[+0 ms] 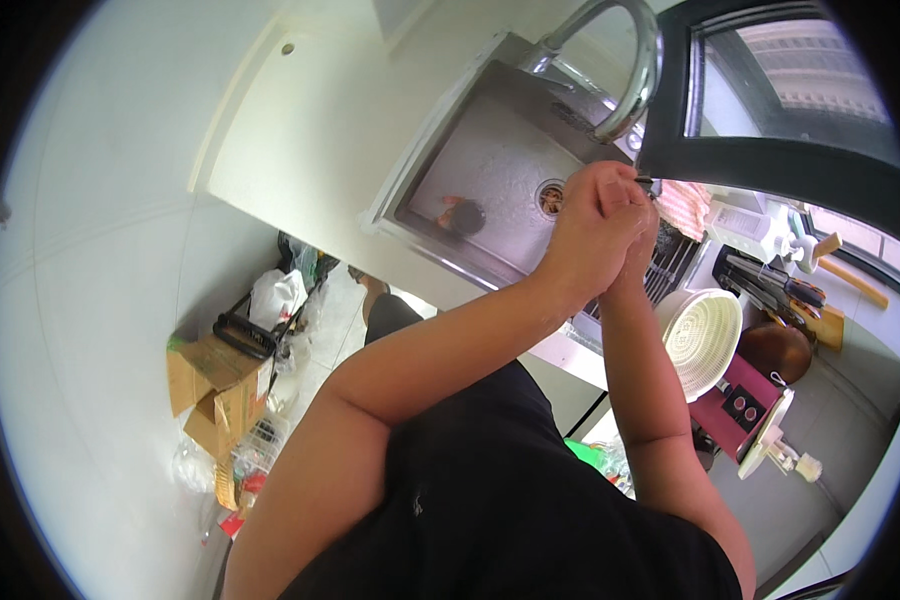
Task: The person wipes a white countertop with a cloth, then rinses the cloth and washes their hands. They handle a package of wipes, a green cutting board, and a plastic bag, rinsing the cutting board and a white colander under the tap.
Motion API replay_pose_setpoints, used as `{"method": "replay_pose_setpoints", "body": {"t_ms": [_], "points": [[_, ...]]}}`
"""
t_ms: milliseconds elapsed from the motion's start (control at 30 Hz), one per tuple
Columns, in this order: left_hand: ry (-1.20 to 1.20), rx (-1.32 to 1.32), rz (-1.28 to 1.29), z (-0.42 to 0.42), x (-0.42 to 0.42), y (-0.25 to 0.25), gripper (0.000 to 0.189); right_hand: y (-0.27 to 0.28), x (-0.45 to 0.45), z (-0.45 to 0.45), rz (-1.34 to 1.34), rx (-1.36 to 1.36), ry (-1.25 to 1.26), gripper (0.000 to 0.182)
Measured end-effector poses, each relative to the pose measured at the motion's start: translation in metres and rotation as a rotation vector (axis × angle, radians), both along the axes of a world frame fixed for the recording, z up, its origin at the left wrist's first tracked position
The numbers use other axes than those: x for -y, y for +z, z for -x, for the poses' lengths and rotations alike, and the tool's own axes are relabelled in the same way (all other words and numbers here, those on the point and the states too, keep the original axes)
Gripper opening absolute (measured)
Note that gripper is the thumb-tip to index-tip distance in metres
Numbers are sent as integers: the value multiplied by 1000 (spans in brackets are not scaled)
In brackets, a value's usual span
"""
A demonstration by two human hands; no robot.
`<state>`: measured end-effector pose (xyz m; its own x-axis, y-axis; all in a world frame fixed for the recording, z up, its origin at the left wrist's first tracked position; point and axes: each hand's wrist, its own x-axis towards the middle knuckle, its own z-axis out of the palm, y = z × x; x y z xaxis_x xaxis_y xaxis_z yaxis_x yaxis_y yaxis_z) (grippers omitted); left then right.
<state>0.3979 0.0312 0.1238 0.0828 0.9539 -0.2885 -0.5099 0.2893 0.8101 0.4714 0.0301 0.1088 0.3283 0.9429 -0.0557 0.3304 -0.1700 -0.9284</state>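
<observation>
My left hand [589, 217] and my right hand [641, 244] are clasped together over the right side of a stainless steel sink [487, 150]. Both have folded fingers, and the skin looks wet. Whether anything lies between the palms is hidden. Just past the fingertips is a small dark object, too covered to name. Above the hands arches a chrome gooseneck faucet [649, 67]. Food scraps sit in the drain basket [550, 199], left of my hands. On the wet sink floor lies a dark round piece [466, 217] beside something orange.
Right of the sink stand a white plastic colander [701, 341], a knife holder [765, 281], a pink appliance [739, 409] with knobs, and a checked cloth [682, 206]. A black window frame [780, 165] juts in above. Cardboard boxes [221, 390] and plastic bags [277, 296] lie on the floor at left.
</observation>
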Motion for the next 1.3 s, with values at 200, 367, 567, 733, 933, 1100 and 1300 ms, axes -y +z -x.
{"method": "replay_pose_setpoints", "body": {"t_ms": [200, 367, 567, 733, 933, 1100, 1300], "points": [[-157, -214, -427, 10, -1, -61, 42, -87, 15, -10, -206, 174, -55, 30], [-467, -881, -118, 46, -31, -199, 58, -237, 20, -47, 752, -154, -111, 24], [-603, -323, 148, 55, 15, -205, 46, -117, 61, -12, 380, -780, -242, 43], [-347, -189, 386, 57, 19, -127, 26, -126, 79, -31, 282, -629, -65, 39], [-56, 23, 406, 63, 28, -83, 23, -121, 90, -34, 415, -903, -451, 43], [-252, -125, 147, 52, 33, -79, 32, -141, 97, -27, 52, -720, -154, 56], [-507, -508, -165, 49, 35, -71, 33, -105, 92, -37, 338, -305, 364, 35]]}}
